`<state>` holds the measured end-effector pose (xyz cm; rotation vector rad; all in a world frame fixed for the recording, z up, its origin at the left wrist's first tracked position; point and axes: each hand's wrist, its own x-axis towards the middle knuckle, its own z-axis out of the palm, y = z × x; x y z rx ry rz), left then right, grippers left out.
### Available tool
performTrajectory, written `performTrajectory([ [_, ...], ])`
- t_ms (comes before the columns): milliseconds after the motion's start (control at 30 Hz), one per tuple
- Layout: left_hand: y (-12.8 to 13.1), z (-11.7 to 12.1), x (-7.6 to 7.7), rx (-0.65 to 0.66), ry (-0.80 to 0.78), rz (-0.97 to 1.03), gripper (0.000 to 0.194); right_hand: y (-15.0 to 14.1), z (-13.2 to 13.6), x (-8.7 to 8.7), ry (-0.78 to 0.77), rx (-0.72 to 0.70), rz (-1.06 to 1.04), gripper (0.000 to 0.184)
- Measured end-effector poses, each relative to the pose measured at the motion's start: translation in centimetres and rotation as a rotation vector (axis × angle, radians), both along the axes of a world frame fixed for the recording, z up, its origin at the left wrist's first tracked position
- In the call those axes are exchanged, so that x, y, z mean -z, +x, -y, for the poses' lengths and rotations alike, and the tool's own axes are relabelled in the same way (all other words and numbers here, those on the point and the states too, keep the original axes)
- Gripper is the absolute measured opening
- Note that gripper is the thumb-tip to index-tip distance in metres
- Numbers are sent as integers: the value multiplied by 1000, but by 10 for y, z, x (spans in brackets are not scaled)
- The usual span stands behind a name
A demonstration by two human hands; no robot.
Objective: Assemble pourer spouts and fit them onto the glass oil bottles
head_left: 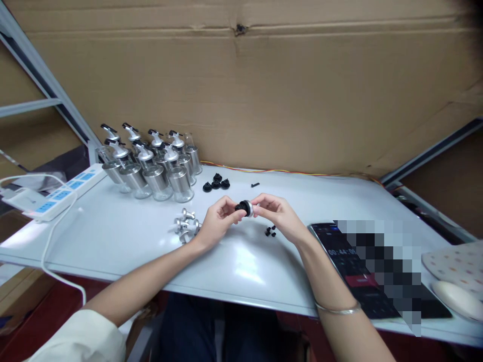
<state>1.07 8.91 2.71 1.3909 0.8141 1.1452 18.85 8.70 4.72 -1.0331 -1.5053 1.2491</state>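
Observation:
Above the middle of the table, my left hand [216, 225] is closed around a ribbed black stopper [240, 206]. My right hand [281, 213] pinches the silver pourer spout [249, 207], whose round base meets the stopper; how far the two are joined is hidden by my fingers. Several loose silver pourer spouts [184, 223] lie beside my left wrist, partly covered by it. Tiny black caps [269, 232] are scattered below my right hand. Further back sit several black stoppers [216, 184] and one small black lever [255, 185].
Several glass-and-steel bottles [155, 178], most topped with pourers, stand at the back left. A white power strip [62, 198] with a cable lies at the left edge. On the right are a dark-screened device showing a timer [341, 253] and a white mouse [457, 297]. Cardboard [264, 100] rises behind.

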Motion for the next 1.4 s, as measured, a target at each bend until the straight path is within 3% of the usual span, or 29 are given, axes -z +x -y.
performTrajectory([
  [133, 1, -1, 3, -54, 45, -49, 29, -1, -2, 3, 160, 154, 138, 24],
  [267, 2, -1, 4, -85, 73, -38, 28, -2, -1, 4, 133, 152, 144, 27],
  [433, 7, 0, 6, 8, -72, 101, 44, -5, 2, 1, 146, 196, 133, 27],
  [667, 6, 2, 5, 102, -120, 156, 43, -7, 3, 3, -17, -11, 172, 31],
  [867, 5, 0, 4, 129, -148, 163, 39, -5, 2, 3, -3, 8, 132, 27],
  [1133, 5, 4, -1, 33, -113, 169, 41, -6, 2, 3, 6, -41, 178, 23],
  [1400, 7, 3, 1, 51, -158, 152, 43, -6, 1, 4, 68, 4, 191, 20],
])
